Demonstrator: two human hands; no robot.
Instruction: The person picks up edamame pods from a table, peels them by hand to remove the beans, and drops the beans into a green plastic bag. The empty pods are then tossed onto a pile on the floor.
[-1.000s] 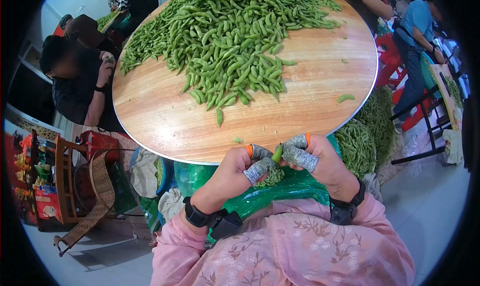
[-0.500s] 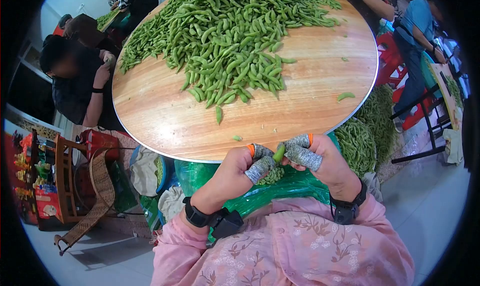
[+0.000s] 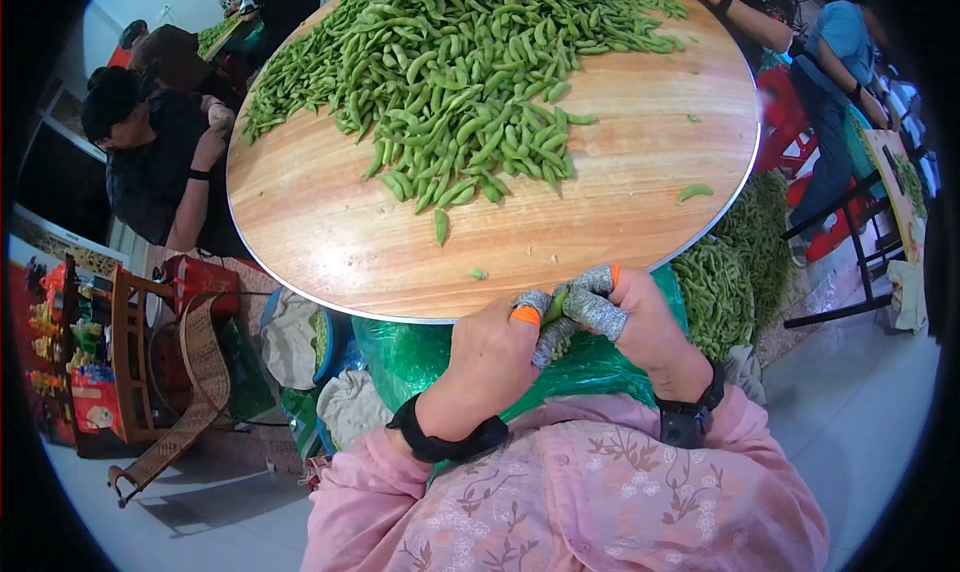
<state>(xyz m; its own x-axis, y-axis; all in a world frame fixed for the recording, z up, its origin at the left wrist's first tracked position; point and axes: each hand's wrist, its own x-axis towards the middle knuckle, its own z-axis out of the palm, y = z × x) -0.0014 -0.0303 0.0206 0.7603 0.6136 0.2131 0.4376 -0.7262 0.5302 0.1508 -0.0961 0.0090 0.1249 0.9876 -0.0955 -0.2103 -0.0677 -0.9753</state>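
A green pod [image 3: 556,306] is pinched between my two hands, just off the near edge of the round wooden table [image 3: 330,237]. My left hand [image 3: 500,347] has its sleeved fingers closed on one side of the pod. My right hand [image 3: 640,322], also in grey finger sleeves, grips it from the other side. Below them lies a green plastic bag [image 3: 400,357] with some shelled beans [image 3: 562,344] partly hidden by my fingers. A large heap of pods [image 3: 450,82] covers the far part of the table.
One loose pod [image 3: 696,192] lies at the right of the table. A person in dark clothes [image 3: 150,172] sits at the left, and a person in blue [image 3: 840,47] is at the right. More pods [image 3: 715,292] are piled below the table's right edge. A wooden chair [image 3: 135,362] stands lower left.
My left hand has turned and moved right and slightly up, closer to my right hand. The pod is now more covered by fingers. The arm at the upper right has shifted.
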